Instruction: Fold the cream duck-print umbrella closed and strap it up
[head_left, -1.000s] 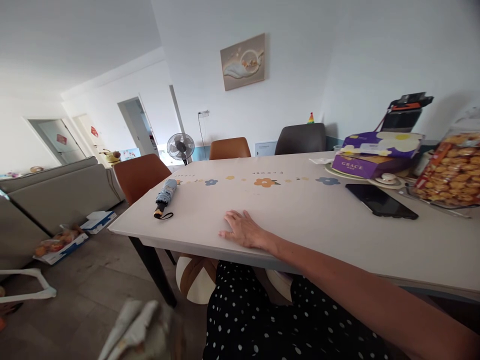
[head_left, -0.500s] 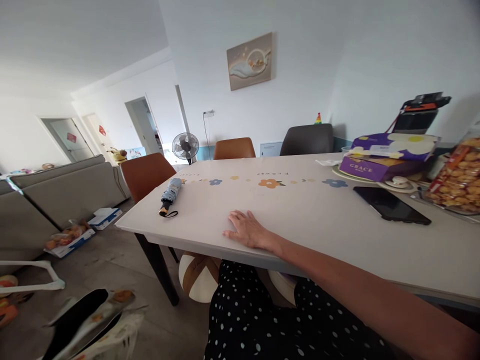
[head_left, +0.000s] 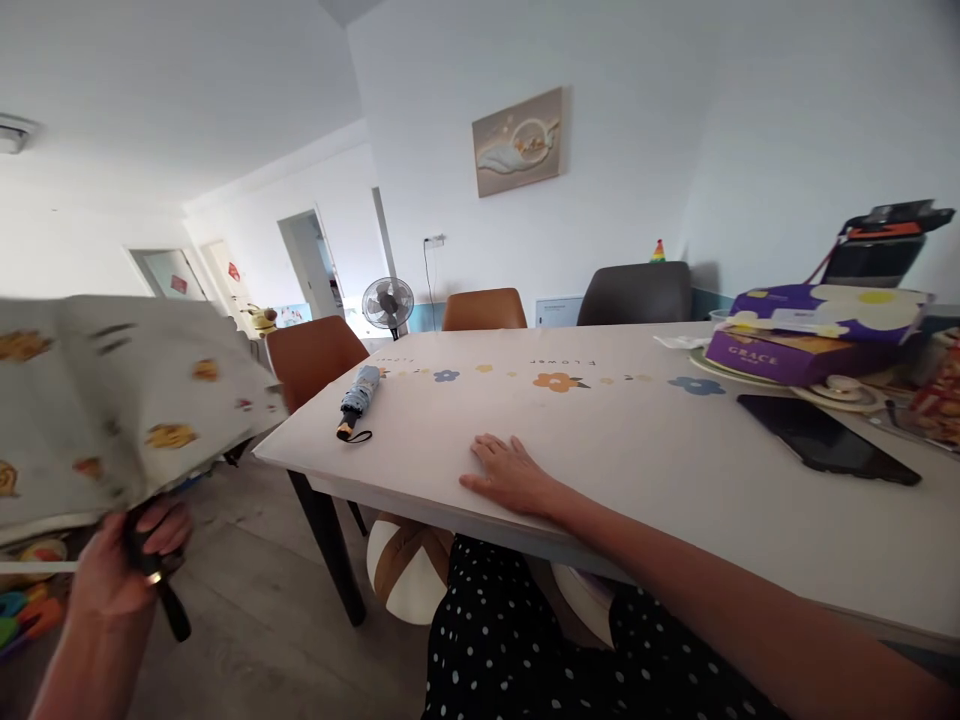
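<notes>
At the left, my left hand [head_left: 127, 560] is closed around the black handle of a cream umbrella [head_left: 150, 390] printed with small yellow-brown figures. Its loosely spread canopy stands above the hand beside the table's left end, and its left part runs out of view. My right hand [head_left: 510, 475] lies flat on the white table [head_left: 637, 500], fingers apart, holding nothing. A folded blue umbrella [head_left: 361, 395] with a black handle and wrist strap lies on the tabletop, left of my right hand and apart from it.
A black phone [head_left: 825, 440] lies at the right of the table, with a purple box [head_left: 787, 355] behind it. Brown chairs [head_left: 486, 309] and a grey chair [head_left: 636, 293] stand around the table. A round white-and-brown seat [head_left: 409, 570] is under the near edge.
The cream umbrella has come up from low at the bottom left to above table height, and my left hand is now visible on its handle. My right hand stays on the table.
</notes>
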